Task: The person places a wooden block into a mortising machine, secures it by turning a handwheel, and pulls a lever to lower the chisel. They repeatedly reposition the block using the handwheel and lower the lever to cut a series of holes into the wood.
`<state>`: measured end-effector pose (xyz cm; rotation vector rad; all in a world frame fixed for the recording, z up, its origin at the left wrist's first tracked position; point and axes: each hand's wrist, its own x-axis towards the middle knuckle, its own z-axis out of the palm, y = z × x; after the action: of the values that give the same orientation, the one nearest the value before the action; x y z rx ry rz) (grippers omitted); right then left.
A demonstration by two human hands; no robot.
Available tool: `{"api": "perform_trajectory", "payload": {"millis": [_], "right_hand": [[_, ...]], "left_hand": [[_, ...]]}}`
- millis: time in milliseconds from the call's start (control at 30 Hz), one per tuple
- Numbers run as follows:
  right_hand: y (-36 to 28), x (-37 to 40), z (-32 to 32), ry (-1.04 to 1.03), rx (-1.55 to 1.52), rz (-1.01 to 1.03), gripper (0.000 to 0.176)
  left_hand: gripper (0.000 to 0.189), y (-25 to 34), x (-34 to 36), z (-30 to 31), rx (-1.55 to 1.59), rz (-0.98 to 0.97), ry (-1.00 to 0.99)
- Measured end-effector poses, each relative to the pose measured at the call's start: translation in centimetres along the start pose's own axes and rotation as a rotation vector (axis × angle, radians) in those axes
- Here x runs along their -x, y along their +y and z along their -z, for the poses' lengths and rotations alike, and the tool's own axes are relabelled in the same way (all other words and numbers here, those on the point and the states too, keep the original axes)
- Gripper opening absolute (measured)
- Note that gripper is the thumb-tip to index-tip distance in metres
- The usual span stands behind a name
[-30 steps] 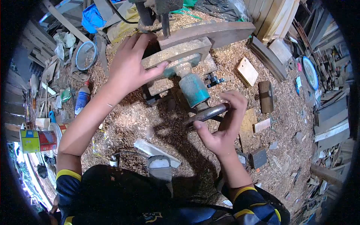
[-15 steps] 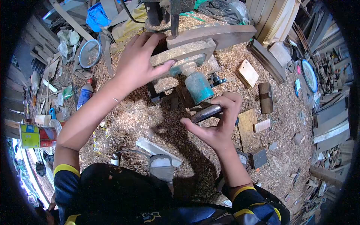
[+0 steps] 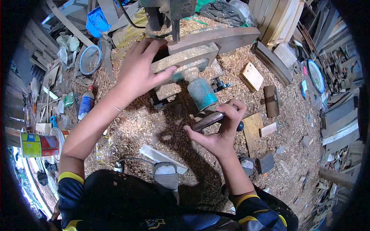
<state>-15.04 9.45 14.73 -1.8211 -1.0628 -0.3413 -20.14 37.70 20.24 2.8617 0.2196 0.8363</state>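
Note:
A curved wooden piece (image 3: 214, 38) lies on the machine at the top centre, beneath a vertical metal tool (image 3: 175, 30). In front of it is a dusty wooden block (image 3: 189, 56), on whose left end my left hand (image 3: 140, 69) rests, thumb along the near side and fingers over the back. Below the block stands a teal metal cylinder (image 3: 203, 94). My right hand (image 3: 225, 131) has its fingers wrapped round a dark metal handle (image 3: 208, 121) that slants below the cylinder.
Wood shavings cover the floor. To the right lie a drilled wooden block (image 3: 252, 77), a brown block (image 3: 272, 101) and a plywood piece (image 3: 252, 131). On the left are a blue-labelled bottle (image 3: 86, 103) and a colourful bucket (image 3: 38, 145). Planks (image 3: 279, 19) lean at the upper right.
The view has shifted slightly, with the machine a little further left in it. Both hands keep nearly the same places, and the right hand's handle has turned slightly.

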Motion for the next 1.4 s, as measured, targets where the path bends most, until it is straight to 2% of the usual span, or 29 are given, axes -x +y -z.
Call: {"api": "perform_trajectory", "payload": {"millis": [67, 100, 133, 200, 233, 333, 467, 533, 567, 600, 667, 733, 800, 833, 867, 933, 967, 1033, 1100, 1167, 1200, 1300, 1333, 1367, 1400], "right_hand": [[-0.5, 0.1, 0.1, 0.049, -0.237, -0.230, 0.102], [-1.9, 0.2, -0.3, 0.105, -0.365, -0.489, 0.104], [-2.3, 0.2, -0.9, 0.102, -0.364, -0.489, 0.104], [-2.8, 0.1, -1.5, 0.165, -0.404, -0.712, 0.105], [-2.7, 0.2, -1.4, 0.165, -0.402, -0.711, 0.105], [-2.0, 0.2, -1.3, 0.096, -0.208, -0.468, 0.103], [-0.9, -0.2, -0.2, 0.114, -0.274, -0.338, 0.095], [-0.9, -1.5, 2.4, -0.129, -0.093, -0.133, 0.082], [-1.8, -2.6, 4.1, -0.210, -0.164, -0.175, 0.064], [-1.4, -3.0, 5.1, -0.206, -0.153, -0.180, 0.064], [0.0, -4.2, 6.7, -0.098, -0.342, -0.193, 0.055], [2.6, -5.8, 7.9, -0.066, -0.468, -0.325, 0.041], [7.0, -6.8, 7.8, -0.159, -0.477, -0.512, 0.030], [8.6, -6.9, 7.1, -0.240, -0.354, -0.519, 0.033], [10.0, -6.7, 6.2, -0.320, -0.233, -0.521, 0.036], [12.3, -5.0, 3.6, -0.343, -0.203, -0.511, 0.044], [12.9, -4.2, 2.7, -0.369, -0.258, -0.587, 0.052], [14.7, -2.9, 0.7, -0.409, -0.182, -0.564, 0.051], [15.1, -2.3, -0.3, -0.446, -0.165, -0.583, 0.048], [14.9, -1.8, -1.1, -0.333, -0.683, -0.915, 0.040], [14.7, -1.6, -1.4, -0.337, -0.685, -0.918, 0.040], [13.0, -2.1, -2.0, -0.105, -0.751, -1.000, 0.038], [13.0, -2.0, -2.2, -0.110, -0.752, -0.999, 0.038], [13.1, -1.8, -2.5, -0.075, -0.727, -1.000, 0.038], [13.5, -1.4, -2.8, -0.041, -0.702, -1.002, 0.037]], "left_hand": [[0.064, 0.1, -0.1, 0.0, -0.006, 0.002, 0.002], [0.064, 0.2, -0.1, 0.1, -0.006, 0.003, 0.005], [0.066, 0.3, 0.0, 0.3, -0.010, 0.029, -0.018], [0.067, 0.3, 0.0, 0.3, -0.013, 0.054, -0.039], [0.067, 0.3, 0.1, 0.2, -0.007, 0.049, -0.030], [0.067, 0.1, 0.1, 0.3, 0.013, 0.051, -0.037], [0.068, 0.3, -0.2, 0.7, 0.062, 0.066, -0.073], [0.068, 0.5, -0.3, 0.9, 0.061, 0.058, -0.079], [0.068, 0.6, -0.3, 0.9, 0.059, 0.058, -0.088], [0.068, 0.6, -0.2, 0.8, 0.069, 0.051, -0.088], [0.064, 0.7, 0.2, 0.7, 0.053, 0.067, -0.008], [0.066, 1.7, 1.1, 1.1, 0.049, 0.044, 0.064], [0.068, 2.5, 1.9, 2.1, -0.073, -0.185, 0.108], [0.066, 2.7, 2.5, 1.8, 0.053, -0.264, 0.120], [0.066, 3.3, 3.1, 1.6, 0.045, -0.265, 0.125], [0.064, 5.1, 4.7, 1.1, 0.329, -0.398, -0.049], [0.066, 5.8, 5.3, 0.5, 0.397, -0.421, -0.120], [0.074, 6.7, 5.9, 0.0, 0.524, -0.456, -0.244], [0.075, 7.4, 5.9, -1.0, 0.602, -0.479, -0.208], [0.076, 8.3, 5.2, -1.7, 0.646, -0.461, -0.186], [0.075, 8.8, 4.3, -1.5, 0.685, -0.442, -0.188], [0.072, 10.6, 2.9, -1.6, 0.750, -0.411, -0.183], [0.070, 11.2, 2.5, -1.6, 0.778, -0.402, -0.173], [0.055, 11.8, 2.3, -1.2, 0.804, -0.378, -0.199], [0.055, 11.9, 2.4, -1.7, 0.803, -0.372, -0.199]]}}
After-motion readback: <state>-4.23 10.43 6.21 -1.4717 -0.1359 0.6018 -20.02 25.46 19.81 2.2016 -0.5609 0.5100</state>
